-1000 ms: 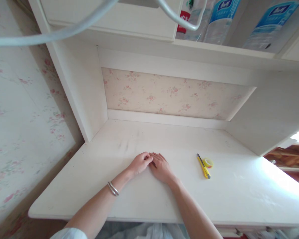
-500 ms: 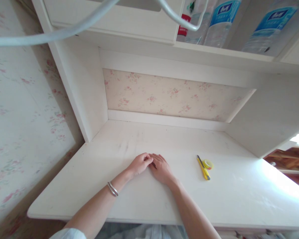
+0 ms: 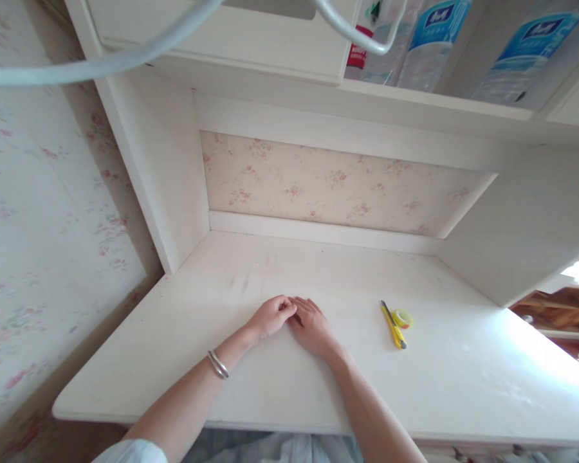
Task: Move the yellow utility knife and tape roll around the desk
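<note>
A: Status, head view?

B: Left hand (image 3: 271,316) loosely curled, right hand (image 3: 312,325) flat, both resting on desk (image 3: 222,386), fingertips touching each other. Neither holds anything.

A: Nearest items?

B: Yellow utility knife (image 3: 394,325) lies well to the right of my right hand, small tape roll (image 3: 403,317) touching its far side.

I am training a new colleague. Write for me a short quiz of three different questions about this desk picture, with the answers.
1. True or false: the left hand and right hand lie side by side on the desk.
2. What lies beside the yellow knife? A) tape roll B) cup C) book
3. Which wrist wears the bracelet?

Key: 1 true; 2 A; 3 left.
</note>
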{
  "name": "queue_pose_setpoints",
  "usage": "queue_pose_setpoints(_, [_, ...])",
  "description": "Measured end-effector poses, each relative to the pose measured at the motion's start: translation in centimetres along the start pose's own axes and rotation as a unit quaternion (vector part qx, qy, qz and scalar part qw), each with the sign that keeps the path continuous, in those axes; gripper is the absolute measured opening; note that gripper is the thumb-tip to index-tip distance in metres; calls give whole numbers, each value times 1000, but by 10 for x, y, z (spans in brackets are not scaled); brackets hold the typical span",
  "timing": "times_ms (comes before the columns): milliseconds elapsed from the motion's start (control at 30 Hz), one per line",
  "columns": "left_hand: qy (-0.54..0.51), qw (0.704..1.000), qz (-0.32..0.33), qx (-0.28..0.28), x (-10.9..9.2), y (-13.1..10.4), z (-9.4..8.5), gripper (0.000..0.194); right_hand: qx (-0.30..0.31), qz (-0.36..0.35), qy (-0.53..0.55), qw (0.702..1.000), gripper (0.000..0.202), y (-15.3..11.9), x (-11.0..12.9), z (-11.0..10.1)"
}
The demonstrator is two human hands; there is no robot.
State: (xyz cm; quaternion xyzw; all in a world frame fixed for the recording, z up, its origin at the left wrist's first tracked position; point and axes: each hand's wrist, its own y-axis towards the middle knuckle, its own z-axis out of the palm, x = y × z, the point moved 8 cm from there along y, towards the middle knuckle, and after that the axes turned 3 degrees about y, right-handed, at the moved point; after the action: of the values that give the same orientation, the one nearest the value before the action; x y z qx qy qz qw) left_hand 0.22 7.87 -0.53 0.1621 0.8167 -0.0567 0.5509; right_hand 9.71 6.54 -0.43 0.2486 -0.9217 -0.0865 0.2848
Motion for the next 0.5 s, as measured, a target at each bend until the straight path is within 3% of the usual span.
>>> queue_pose_setpoints(500, [4,1000,-1,-4,4,1,1,27,1,1,0,1000,35,0,2,-1])
